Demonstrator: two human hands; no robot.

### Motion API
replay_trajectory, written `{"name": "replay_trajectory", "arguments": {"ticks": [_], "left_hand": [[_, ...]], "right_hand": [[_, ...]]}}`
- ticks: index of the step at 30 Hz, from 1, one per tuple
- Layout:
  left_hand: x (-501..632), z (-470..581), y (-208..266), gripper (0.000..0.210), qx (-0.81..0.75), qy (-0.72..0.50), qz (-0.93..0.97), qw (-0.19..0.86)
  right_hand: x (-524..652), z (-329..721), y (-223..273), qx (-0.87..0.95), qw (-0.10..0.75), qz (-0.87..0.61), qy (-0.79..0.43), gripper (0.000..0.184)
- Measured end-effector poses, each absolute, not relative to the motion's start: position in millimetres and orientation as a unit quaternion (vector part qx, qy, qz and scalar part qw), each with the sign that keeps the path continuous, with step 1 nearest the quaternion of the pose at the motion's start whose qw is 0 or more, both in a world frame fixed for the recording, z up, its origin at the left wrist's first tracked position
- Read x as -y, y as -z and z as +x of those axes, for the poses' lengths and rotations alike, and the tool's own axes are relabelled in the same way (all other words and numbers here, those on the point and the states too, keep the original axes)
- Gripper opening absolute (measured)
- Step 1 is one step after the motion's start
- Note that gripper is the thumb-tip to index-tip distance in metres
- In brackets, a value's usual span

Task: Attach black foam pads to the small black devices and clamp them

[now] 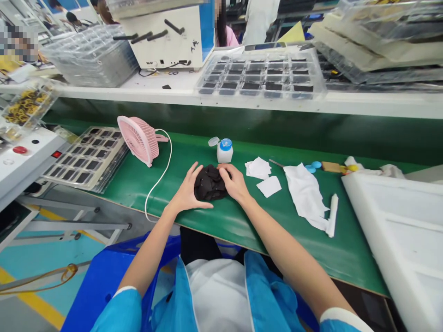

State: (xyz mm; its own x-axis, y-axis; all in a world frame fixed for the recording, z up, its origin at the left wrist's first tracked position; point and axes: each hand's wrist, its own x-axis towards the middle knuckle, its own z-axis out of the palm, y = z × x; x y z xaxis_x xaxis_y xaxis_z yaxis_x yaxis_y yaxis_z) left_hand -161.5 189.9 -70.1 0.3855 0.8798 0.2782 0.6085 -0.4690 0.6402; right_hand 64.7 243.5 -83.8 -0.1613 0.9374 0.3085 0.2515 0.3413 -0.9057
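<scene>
Pile [211, 183] of black pieces lies on a green table [221, 216], near its front edge, between a person's two hands. The left hand [187, 191] is open, thumb and fingers spread around the pile's left side. The right hand [236, 182] bends its fingers at the upper right side; whether it pinches a piece, I cannot tell. Green surface shows between the pile and a pink fan [140, 139] at left, and in front of the papers at right. A white box [367, 221] bounds the right end.

Just behind the pile stands a bottle [224, 154], lid flipped open, contents hidden. On the shelf [166, 97], a clear tray [317, 86] holds dark pieces in compartments.

Counted: one fan, one bottle, one paper stack [258, 168], one single paper [269, 186], two blue discs [310, 168]. The black pieces overlap too much to count.
</scene>
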Motion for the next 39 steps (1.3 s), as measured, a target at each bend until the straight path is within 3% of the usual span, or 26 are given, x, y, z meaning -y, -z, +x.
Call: {"name": "replay_trajectory", "arguments": {"ticks": [3, 6, 14, 20, 28, 34, 39], "left_hand": [[-184, -170, 71, 0.139, -0.476, -0.308, 0.787, 0.242], [-188, -169, 72, 0.135, -0.485, -0.305, 0.781, 0.249], [-224, -142, 73, 0.12, -0.454, -0.316, 0.791, 0.261], [-241, -140, 83, 0.098, -0.5, -0.306, 0.786, 0.197], [-247, -149, 89, 0.129, -0.518, -0.323, 0.779, 0.14], [-235, -145, 91, 0.135, -0.496, -0.323, 0.785, 0.183], [-219, -128, 79, 0.124, -0.467, -0.253, 0.823, 0.202]], "right_hand": [[-246, 65, 85, 0.647, 0.48, -0.491, -0.332, 0.054], [-249, 62, 88, 0.689, 0.437, -0.482, -0.319, 0.055], [-244, 53, 75, 0.794, 0.355, -0.388, -0.305, 0.037], [-256, 53, 71, 0.828, 0.334, -0.368, -0.26, 0.039], [-263, 59, 76, 0.802, 0.353, -0.418, -0.239, 0.047], [-259, 68, 72, 0.78, 0.366, -0.438, -0.256, 0.054], [-247, 63, 73, 0.818, 0.331, -0.374, -0.288, 0.057]]}}
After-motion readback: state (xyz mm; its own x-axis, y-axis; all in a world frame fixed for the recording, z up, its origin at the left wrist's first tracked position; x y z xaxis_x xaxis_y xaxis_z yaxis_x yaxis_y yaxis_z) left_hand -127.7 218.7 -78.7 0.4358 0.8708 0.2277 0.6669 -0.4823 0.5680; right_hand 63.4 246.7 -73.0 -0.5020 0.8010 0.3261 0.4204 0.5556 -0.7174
